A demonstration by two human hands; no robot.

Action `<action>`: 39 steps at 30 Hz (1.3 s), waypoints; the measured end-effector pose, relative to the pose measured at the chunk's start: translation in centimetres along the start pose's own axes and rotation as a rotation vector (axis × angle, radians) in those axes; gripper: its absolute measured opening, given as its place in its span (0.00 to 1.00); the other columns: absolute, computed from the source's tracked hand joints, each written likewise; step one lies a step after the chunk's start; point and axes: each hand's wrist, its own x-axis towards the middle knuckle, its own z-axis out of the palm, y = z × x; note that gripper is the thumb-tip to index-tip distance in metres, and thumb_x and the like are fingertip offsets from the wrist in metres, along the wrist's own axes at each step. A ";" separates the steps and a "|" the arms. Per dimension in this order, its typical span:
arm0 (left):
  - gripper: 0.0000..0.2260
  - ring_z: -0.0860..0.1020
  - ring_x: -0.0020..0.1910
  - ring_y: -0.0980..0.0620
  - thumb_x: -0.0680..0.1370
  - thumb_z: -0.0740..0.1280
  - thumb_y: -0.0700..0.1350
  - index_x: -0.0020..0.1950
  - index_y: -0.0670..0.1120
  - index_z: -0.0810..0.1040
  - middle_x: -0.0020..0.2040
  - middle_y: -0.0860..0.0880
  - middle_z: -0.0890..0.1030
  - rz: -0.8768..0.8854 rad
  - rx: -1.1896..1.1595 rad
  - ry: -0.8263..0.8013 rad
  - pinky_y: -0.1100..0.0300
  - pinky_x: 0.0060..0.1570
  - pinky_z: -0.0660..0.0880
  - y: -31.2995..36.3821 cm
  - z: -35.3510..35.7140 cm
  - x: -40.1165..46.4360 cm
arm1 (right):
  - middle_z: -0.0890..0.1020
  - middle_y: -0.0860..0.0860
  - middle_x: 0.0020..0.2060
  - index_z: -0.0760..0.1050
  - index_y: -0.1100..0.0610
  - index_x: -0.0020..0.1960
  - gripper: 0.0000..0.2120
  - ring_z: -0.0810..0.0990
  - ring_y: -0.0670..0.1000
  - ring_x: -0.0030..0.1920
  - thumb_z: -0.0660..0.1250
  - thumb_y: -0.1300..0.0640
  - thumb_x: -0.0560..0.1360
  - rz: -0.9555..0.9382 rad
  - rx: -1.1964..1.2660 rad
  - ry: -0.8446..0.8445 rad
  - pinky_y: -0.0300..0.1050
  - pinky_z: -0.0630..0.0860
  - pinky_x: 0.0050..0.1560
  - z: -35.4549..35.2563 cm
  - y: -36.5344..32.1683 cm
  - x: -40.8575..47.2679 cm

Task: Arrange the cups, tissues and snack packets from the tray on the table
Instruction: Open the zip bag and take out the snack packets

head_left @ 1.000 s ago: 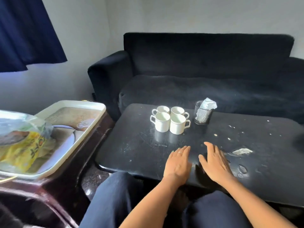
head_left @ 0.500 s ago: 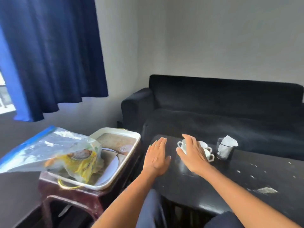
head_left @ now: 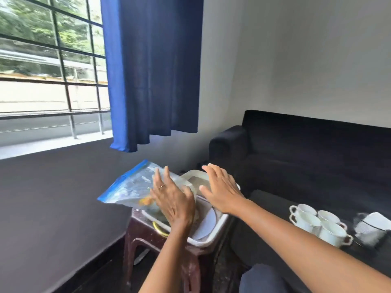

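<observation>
A clear zip bag with a blue seal [head_left: 131, 187] holds yellow snack packets and leans out of the white tray [head_left: 213, 237] on a brown stool. My left hand [head_left: 171, 199] hovers over the bag with fingers spread. My right hand [head_left: 220, 191] is open above the tray's middle, holding nothing. Several white cups [head_left: 317, 223] stand grouped on the black table [head_left: 264, 208] at the right. Beside them stands a mesh holder with white tissues [head_left: 372, 228].
A white plate [head_left: 206, 225] lies in the tray. The brown plastic stool [head_left: 148, 235] carries the tray beside the table. A black sofa [head_left: 306, 149] runs behind the table. A blue curtain [head_left: 152, 70] and a barred window [head_left: 53, 70] fill the left wall.
Both hands left the table and swung left over the tray and snack bag. The view turned left and up, so the window came in and the cups slid to the right edge.
</observation>
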 end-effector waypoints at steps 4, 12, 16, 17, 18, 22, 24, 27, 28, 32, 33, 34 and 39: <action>0.33 0.58 0.76 0.40 0.69 0.68 0.37 0.74 0.41 0.63 0.77 0.43 0.58 -0.098 -0.002 0.204 0.41 0.73 0.47 -2.6 -1.5 0.8 | 0.54 0.52 0.76 0.52 0.54 0.75 0.28 0.53 0.53 0.75 0.56 0.49 0.78 -0.072 -0.008 -0.073 0.49 0.51 0.73 2.7 -3.9 1.4; 0.39 0.54 0.77 0.44 0.73 0.66 0.41 0.78 0.39 0.48 0.79 0.41 0.51 -0.573 -0.221 0.387 0.45 0.74 0.43 -4.8 -1.7 2.2 | 0.49 0.50 0.77 0.49 0.51 0.77 0.25 0.48 0.52 0.76 0.50 0.52 0.81 -0.148 -0.007 -0.200 0.51 0.47 0.75 6.6 -7.5 3.2; 0.39 0.56 0.77 0.46 0.76 0.65 0.47 0.78 0.39 0.45 0.78 0.41 0.56 -0.743 -0.383 0.324 0.50 0.75 0.43 -5.6 -1.2 2.3 | 0.46 0.50 0.78 0.45 0.50 0.77 0.26 0.45 0.53 0.77 0.49 0.50 0.82 -0.152 -0.079 -0.322 0.51 0.43 0.75 8.0 -6.6 2.3; 0.38 0.60 0.76 0.45 0.77 0.65 0.48 0.78 0.41 0.45 0.76 0.42 0.61 -0.786 -0.443 0.308 0.50 0.75 0.45 -5.6 -1.2 2.5 | 0.46 0.50 0.78 0.45 0.50 0.77 0.27 0.46 0.53 0.77 0.50 0.49 0.82 -0.148 -0.083 -0.350 0.52 0.44 0.75 8.3 -6.3 1.9; 0.37 0.64 0.73 0.43 0.77 0.65 0.48 0.78 0.43 0.46 0.74 0.43 0.66 -0.846 -0.530 0.314 0.50 0.75 0.51 -5.5 -1.1 2.8 | 0.46 0.50 0.78 0.44 0.50 0.77 0.27 0.46 0.53 0.77 0.50 0.49 0.81 -0.144 -0.078 -0.370 0.52 0.45 0.75 8.5 -6.2 1.6; 0.23 0.75 0.62 0.44 0.77 0.65 0.41 0.71 0.46 0.66 0.63 0.46 0.77 -0.970 -0.865 0.390 0.53 0.62 0.68 -5.5 -1.3 3.8 | 0.46 0.48 0.77 0.44 0.50 0.77 0.30 0.46 0.52 0.77 0.55 0.51 0.80 -0.140 -0.044 -0.375 0.54 0.48 0.74 8.8 -5.9 0.8; 0.07 0.77 0.56 0.40 0.76 0.62 0.36 0.46 0.49 0.75 0.51 0.43 0.79 -0.936 -0.831 0.385 0.45 0.58 0.72 -5.9 -1.2 3.7 | 0.44 0.48 0.77 0.43 0.50 0.77 0.32 0.43 0.52 0.77 0.56 0.55 0.79 -0.132 -0.033 -0.386 0.54 0.47 0.74 8.9 -6.0 0.4; 0.09 0.76 0.59 0.34 0.76 0.56 0.35 0.46 0.37 0.77 0.53 0.35 0.80 -0.907 -0.671 0.358 0.42 0.60 0.74 -6.1 -1.0 2.8 | 0.41 0.47 0.77 0.40 0.51 0.77 0.34 0.40 0.51 0.77 0.56 0.60 0.78 -0.104 -0.016 -0.408 0.53 0.46 0.74 9.1 -5.8 -0.3; 0.12 0.76 0.59 0.34 0.76 0.56 0.35 0.52 0.35 0.77 0.55 0.35 0.80 -0.882 -0.648 0.357 0.44 0.59 0.74 -5.9 -1.1 2.5 | 0.40 0.47 0.77 0.39 0.51 0.77 0.35 0.40 0.50 0.77 0.56 0.61 0.78 -0.098 -0.009 -0.410 0.53 0.46 0.74 9.1 -5.6 -0.4; 0.14 0.79 0.59 0.47 0.79 0.60 0.37 0.62 0.43 0.79 0.59 0.46 0.82 -0.669 -0.645 0.260 0.59 0.59 0.74 -4.4 -1.2 2.0 | 0.38 0.47 0.77 0.36 0.50 0.77 0.40 0.40 0.51 0.77 0.59 0.64 0.75 -0.054 0.029 -0.412 0.51 0.47 0.74 9.3 -5.0 -0.7; 0.15 0.79 0.59 0.49 0.79 0.60 0.36 0.63 0.43 0.78 0.60 0.46 0.82 -0.603 -0.664 0.217 0.61 0.58 0.73 -3.9 -1.1 1.8 | 0.37 0.48 0.76 0.36 0.51 0.76 0.41 0.40 0.51 0.77 0.60 0.64 0.75 -0.043 0.036 -0.409 0.50 0.47 0.75 9.4 -4.8 -0.6; 0.15 0.80 0.57 0.48 0.79 0.60 0.35 0.63 0.43 0.79 0.58 0.46 0.82 -0.534 -0.653 0.172 0.62 0.55 0.72 -3.4 -1.0 1.6 | 0.37 0.49 0.76 0.35 0.52 0.76 0.42 0.40 0.52 0.77 0.61 0.63 0.75 -0.030 0.050 -0.402 0.49 0.47 0.75 9.5 -4.6 -0.5; 0.17 0.81 0.51 0.48 0.76 0.63 0.36 0.60 0.50 0.81 0.53 0.48 0.85 -0.214 -0.469 -0.106 0.56 0.52 0.76 -1.6 -0.3 0.1 | 0.61 0.57 0.74 0.58 0.62 0.74 0.28 0.60 0.53 0.74 0.64 0.63 0.76 0.000 0.229 -0.395 0.44 0.55 0.74 9.0 -3.8 -0.7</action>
